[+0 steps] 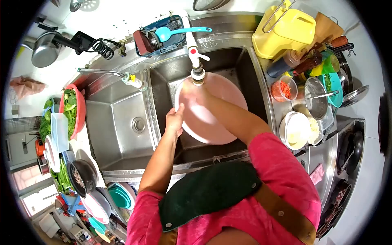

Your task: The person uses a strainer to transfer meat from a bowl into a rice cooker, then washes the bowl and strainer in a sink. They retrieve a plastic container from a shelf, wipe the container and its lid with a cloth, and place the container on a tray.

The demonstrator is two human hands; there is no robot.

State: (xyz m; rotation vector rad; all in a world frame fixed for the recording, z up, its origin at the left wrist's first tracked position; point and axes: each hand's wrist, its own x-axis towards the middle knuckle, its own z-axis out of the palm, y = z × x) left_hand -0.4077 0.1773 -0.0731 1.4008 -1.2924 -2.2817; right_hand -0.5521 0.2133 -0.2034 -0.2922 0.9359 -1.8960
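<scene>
A pale pink basin (220, 128) is tilted in the right-hand sink bowl, beneath the white faucet (194, 53) with a red dot. My left hand (174, 120) grips the basin's left rim, thumb over the edge and fingers curled on the outside. Inside the basin, just under the spout, is my right hand (194, 93). It is blurred and pale in the glare, so its fingers cannot be made out, nor whether it holds anything.
To the left lies a second sink bowl (118, 122) with a drain. Behind the faucet is a blue caddy (173, 43) with a blue ladle (165, 34). A yellow jug (286, 34), bottles and food containers crowd the right; a red basin (81, 116) of greens stands left.
</scene>
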